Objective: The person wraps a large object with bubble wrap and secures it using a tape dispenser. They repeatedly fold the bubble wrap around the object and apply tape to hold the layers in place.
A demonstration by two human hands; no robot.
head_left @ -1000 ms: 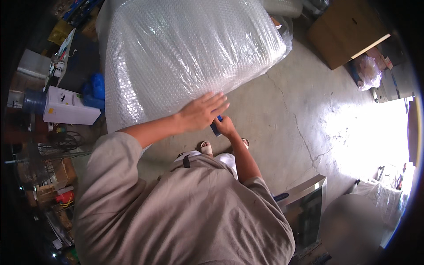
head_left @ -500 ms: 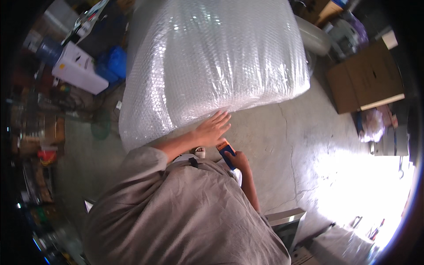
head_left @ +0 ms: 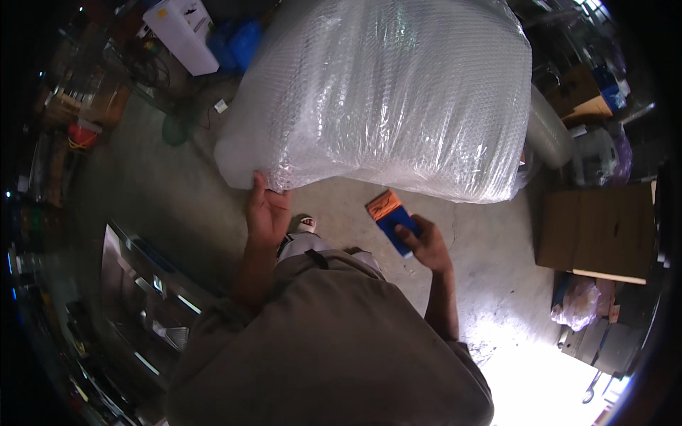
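1. Clear, dimpled bubble-wrap bundle (head_left: 398,92), far centre; left hand (head_left: 270,214) at near-left edge, fingers' grip unclear.
2. Flat blue-and-orange rectangular object (head_left: 390,217), near centre; right hand (head_left: 431,247), fingers clamped on it.
3. Brown cardboard box (head_left: 600,231), right.

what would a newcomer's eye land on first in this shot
Most likely the big bubble-wrapped bundle, shining across the upper middle of the view, with the left hand at its lower left edge. Next, the small blue-and-orange pack, held in the right hand just below the bundle, stands out by its colour. The white glare on the floor at lower right also draws the eye.
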